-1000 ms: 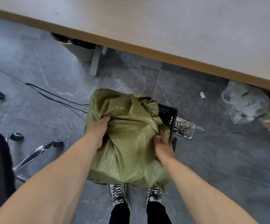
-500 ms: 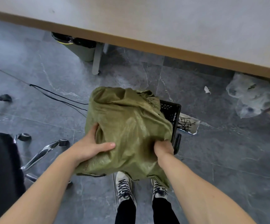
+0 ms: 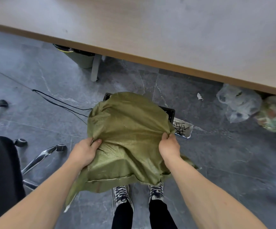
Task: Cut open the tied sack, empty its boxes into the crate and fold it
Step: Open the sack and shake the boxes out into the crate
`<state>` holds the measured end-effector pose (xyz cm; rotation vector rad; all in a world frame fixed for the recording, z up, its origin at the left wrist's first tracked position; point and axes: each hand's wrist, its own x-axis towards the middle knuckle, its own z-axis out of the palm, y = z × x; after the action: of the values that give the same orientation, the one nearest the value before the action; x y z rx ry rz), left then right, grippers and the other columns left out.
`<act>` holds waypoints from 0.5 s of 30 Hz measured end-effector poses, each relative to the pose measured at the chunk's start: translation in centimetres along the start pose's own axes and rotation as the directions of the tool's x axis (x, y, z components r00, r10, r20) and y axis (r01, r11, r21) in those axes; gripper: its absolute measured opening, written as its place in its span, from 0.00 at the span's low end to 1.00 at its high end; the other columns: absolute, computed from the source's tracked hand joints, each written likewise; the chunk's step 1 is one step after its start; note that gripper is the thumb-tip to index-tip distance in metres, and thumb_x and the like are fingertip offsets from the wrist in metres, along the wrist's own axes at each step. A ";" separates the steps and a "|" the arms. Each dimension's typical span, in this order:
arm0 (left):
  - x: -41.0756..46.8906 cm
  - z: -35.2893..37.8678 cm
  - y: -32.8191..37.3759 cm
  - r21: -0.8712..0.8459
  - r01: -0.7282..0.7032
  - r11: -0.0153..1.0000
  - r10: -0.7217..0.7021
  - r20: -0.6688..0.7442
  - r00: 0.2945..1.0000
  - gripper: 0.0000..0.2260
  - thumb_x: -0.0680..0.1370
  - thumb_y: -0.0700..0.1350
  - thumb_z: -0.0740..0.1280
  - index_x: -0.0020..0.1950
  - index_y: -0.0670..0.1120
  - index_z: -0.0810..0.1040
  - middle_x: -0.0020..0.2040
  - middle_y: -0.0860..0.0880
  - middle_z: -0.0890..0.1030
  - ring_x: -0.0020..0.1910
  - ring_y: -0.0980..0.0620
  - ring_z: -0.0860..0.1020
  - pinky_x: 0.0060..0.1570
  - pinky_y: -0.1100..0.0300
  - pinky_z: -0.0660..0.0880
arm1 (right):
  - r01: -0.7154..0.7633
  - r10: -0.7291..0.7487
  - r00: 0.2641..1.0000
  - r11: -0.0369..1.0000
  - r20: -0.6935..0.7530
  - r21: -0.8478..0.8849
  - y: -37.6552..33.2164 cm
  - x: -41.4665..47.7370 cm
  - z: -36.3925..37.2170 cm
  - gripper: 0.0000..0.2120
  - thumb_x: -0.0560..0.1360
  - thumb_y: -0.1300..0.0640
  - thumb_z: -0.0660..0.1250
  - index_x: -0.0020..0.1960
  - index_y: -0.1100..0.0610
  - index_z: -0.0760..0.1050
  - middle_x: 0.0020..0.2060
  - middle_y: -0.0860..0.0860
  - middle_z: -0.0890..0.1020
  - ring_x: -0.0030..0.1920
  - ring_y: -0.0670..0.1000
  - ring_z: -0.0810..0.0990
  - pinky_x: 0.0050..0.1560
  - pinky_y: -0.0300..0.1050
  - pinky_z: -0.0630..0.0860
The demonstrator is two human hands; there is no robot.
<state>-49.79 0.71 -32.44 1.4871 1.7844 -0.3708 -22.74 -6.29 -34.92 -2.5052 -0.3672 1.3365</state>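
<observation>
The olive-green woven sack point(image 3: 127, 129) hangs upside down over the black plastic crate point(image 3: 170, 113), covering nearly all of it. Only the crate's far left corner and right rim show. My left hand point(image 3: 84, 150) pinches the sack's fabric on its left side. My right hand point(image 3: 167, 145) grips a bunch of fabric on the right side. The sack's stitched bottom hem points toward me, above my shoes. The boxes are hidden under the sack.
A long table point(image 3: 167, 38) runs across the top. Under it stand a green bin point(image 3: 79, 57) and a table leg point(image 3: 95, 68). Plastic bags point(image 3: 239, 103) lie at right, a printed paper point(image 3: 182, 127) beside the crate, a black cable point(image 3: 58, 101) and office chair point(image 3: 0, 171) at left.
Both hands have slid down toward the sack's bottom end and lifted it. The sack has tipped further over the crate and looks flatter and emptier.
</observation>
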 end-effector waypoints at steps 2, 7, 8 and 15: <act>-0.7 -0.4 0.8 -0.116 0.030 0.993 -0.029 0.012 1.000 0.20 0.80 0.59 0.62 0.65 0.48 0.77 0.63 0.41 0.80 0.62 0.38 0.76 0.60 0.48 0.72 | -0.026 0.026 0.999 0.999 -0.033 0.019 0.5 0.0 -0.7 0.20 0.85 0.49 0.48 0.67 0.62 0.65 0.62 0.65 0.76 0.62 0.65 0.75 0.60 0.55 0.72; -2.0 -0.2 1.5 -0.703 0.261 0.661 -0.063 0.295 0.954 0.39 0.66 0.54 0.78 0.73 0.54 0.66 0.62 0.47 0.79 0.56 0.43 0.81 0.57 0.45 0.78 | -0.090 0.101 0.994 0.978 -0.051 0.186 0.5 0.9 -0.6 0.22 0.84 0.47 0.50 0.73 0.58 0.61 0.64 0.62 0.75 0.57 0.61 0.75 0.57 0.51 0.71; -1.8 -0.1 1.4 -0.735 0.269 0.622 -0.050 0.306 0.951 0.42 0.64 0.50 0.81 0.74 0.54 0.64 0.62 0.47 0.79 0.56 0.43 0.81 0.56 0.45 0.79 | -0.090 0.102 0.994 0.965 -0.037 0.245 0.1 1.0 -0.2 0.22 0.83 0.46 0.51 0.74 0.55 0.60 0.63 0.61 0.75 0.54 0.59 0.75 0.57 0.51 0.71; -0.1 0.8 -0.8 -0.714 0.292 0.636 -0.184 0.227 0.956 0.44 0.67 0.41 0.78 0.79 0.46 0.59 0.69 0.43 0.74 0.58 0.41 0.80 0.59 0.44 0.77 | -0.175 0.197 0.980 0.910 -0.022 0.377 -0.6 1.6 -0.8 0.26 0.70 0.45 0.71 0.61 0.59 0.75 0.55 0.55 0.80 0.55 0.59 0.80 0.60 0.55 0.78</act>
<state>-50.19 -0.10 -33.14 0.6198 1.7124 0.1455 -21.25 -5.30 -35.55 -2.2912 0.1364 1.2542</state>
